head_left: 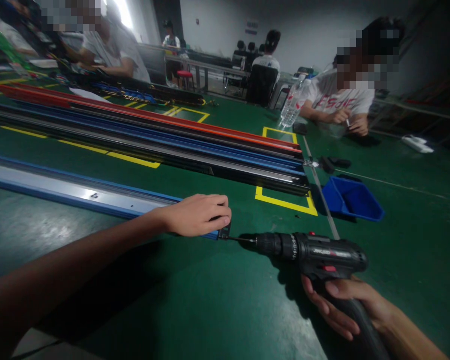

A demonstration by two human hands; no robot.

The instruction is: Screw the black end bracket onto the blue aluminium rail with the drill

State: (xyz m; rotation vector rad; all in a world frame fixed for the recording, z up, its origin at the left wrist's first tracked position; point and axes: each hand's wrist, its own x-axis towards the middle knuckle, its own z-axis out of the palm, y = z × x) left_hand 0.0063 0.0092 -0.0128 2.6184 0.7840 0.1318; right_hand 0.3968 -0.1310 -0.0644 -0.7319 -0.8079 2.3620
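My left hand (198,215) is closed over the near end of a long blue and silver rail (78,192) that lies on the green table (210,300). It pinches a small dark end piece (225,231) against the rail's end. My right hand (341,302) grips the handle of a black cordless drill (315,255). The drill lies level and points left. Its thin bit (240,239) touches the end piece beside my left fingers.
A stack of long red, blue and black rails (172,137) lies farther back. A blue plastic bin (354,200) sits to the right, with yellow tape marks (285,202) next to it. A clear bottle (292,102) stands ahead. Several people sit at tables beyond, one across at the right (341,100).
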